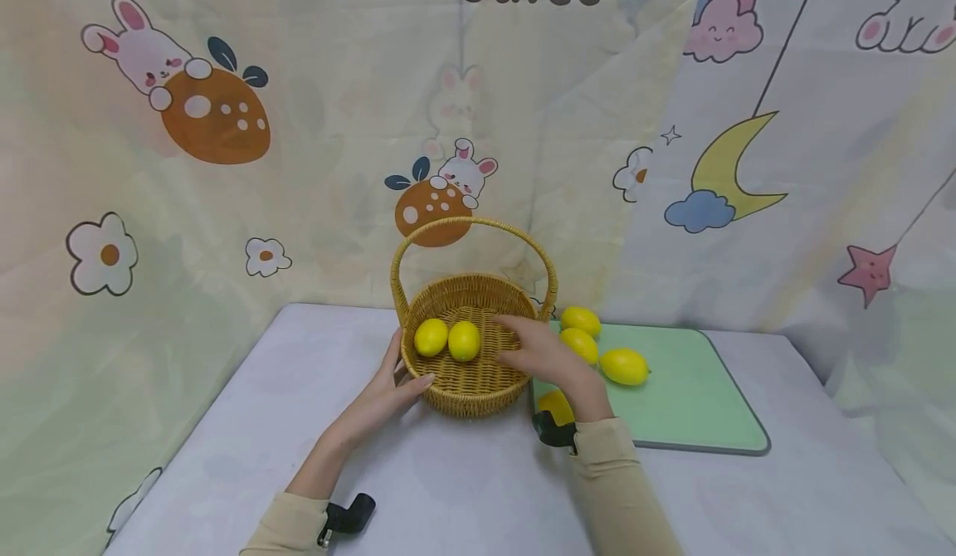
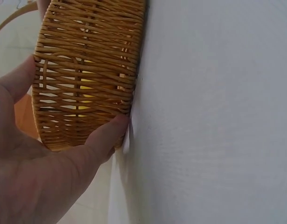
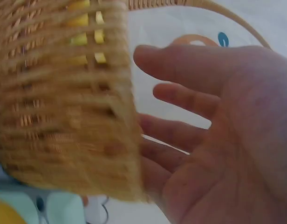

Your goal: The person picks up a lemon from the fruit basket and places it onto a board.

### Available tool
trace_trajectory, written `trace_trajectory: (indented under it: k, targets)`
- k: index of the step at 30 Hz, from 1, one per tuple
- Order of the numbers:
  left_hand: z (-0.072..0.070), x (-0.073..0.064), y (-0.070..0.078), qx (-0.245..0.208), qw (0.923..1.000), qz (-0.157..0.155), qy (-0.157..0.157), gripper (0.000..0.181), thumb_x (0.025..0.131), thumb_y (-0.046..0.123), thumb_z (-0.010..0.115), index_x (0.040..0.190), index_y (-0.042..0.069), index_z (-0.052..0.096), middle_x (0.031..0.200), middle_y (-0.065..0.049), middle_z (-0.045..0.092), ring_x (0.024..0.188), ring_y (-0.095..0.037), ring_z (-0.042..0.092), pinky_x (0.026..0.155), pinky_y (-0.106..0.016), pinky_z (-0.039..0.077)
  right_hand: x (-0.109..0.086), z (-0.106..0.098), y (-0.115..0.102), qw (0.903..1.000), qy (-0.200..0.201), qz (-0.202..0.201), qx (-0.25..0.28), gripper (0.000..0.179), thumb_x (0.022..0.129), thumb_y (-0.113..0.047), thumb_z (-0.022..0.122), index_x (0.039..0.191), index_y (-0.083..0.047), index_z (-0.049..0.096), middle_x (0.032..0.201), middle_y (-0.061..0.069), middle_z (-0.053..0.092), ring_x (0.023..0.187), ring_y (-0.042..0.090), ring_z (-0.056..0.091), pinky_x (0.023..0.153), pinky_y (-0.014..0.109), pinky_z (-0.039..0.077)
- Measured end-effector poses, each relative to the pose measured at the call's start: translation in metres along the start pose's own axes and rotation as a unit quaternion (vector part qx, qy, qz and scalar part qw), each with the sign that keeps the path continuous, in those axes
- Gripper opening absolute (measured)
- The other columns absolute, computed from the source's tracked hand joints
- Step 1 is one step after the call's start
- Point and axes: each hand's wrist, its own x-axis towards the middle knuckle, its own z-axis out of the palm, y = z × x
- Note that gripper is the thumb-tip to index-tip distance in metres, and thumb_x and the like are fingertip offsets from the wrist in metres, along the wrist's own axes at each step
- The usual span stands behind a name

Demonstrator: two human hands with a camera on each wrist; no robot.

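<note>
A woven wicker basket (image 1: 470,402) with a tall arched handle stands on the table, two yellow lemons (image 1: 465,341) lying in its left half. My left hand (image 1: 388,386) holds the basket's left side, fingers and thumb spread along the woven wall (image 2: 83,93). Over the basket's right rim reaches my right hand (image 1: 548,357), fingers apart and nothing between them. In the right wrist view its loosely bent fingers (image 3: 176,133) are close to the rim. Several more lemons (image 1: 626,367) rest to the right of the basket, one partly hidden behind the right wrist.
A light green cutting board (image 1: 695,398) with a grey edge lies under the loose lemons, right of the basket. The table (image 1: 463,490) has a white cover. Behind it hangs a cloth backdrop (image 1: 336,124) printed with rabbits, flowers and a moon.
</note>
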Motion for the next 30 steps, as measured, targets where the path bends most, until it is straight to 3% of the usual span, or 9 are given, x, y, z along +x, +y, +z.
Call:
trace_trajectory:
  k: [9,18,30]
  targets:
    - [0.0,-0.001,0.0,-0.009,0.9998,0.014,-0.011,0.096,0.095,0.04,0.065,0.153,0.051,-0.011,0.166,0.009,-0.015,0.155,-0.04,0.002,0.12,-0.056,0.028,0.021,0.033,-0.012,0.9993,0.016,-0.014,-0.031,0.059,0.093,-0.021,0.069,0.148,-0.014,0.047,0.152,0.01,0.047,0.141,0.03,0.045,0.115,0.05,0.04]
    - [0.001,0.001,0.0,-0.007,0.9998,0.016,-0.006,0.096,0.095,0.04,0.065,0.152,0.052,-0.011,0.166,0.01,-0.014,0.155,-0.04,0.003,0.119,-0.056,0.029,0.027,0.049,-0.014,0.996,-0.005,0.006,-0.089,0.067,0.095,-0.024,0.066,0.155,-0.024,0.036,0.163,0.014,0.027,0.143,0.037,0.04,0.113,0.055,0.04]
    - [0.002,-0.003,0.002,-0.008,0.9999,-0.009,0.001,0.099,0.094,0.044,0.065,0.152,0.05,-0.015,0.166,0.01,-0.016,0.155,-0.037,0.001,0.12,-0.056,0.027,0.024,0.052,-0.019,0.9939,0.009,-0.002,-0.11,0.054,0.094,-0.028,0.068,0.145,-0.027,0.051,0.151,0.01,0.047,0.131,0.033,0.054,0.105,0.055,0.047]
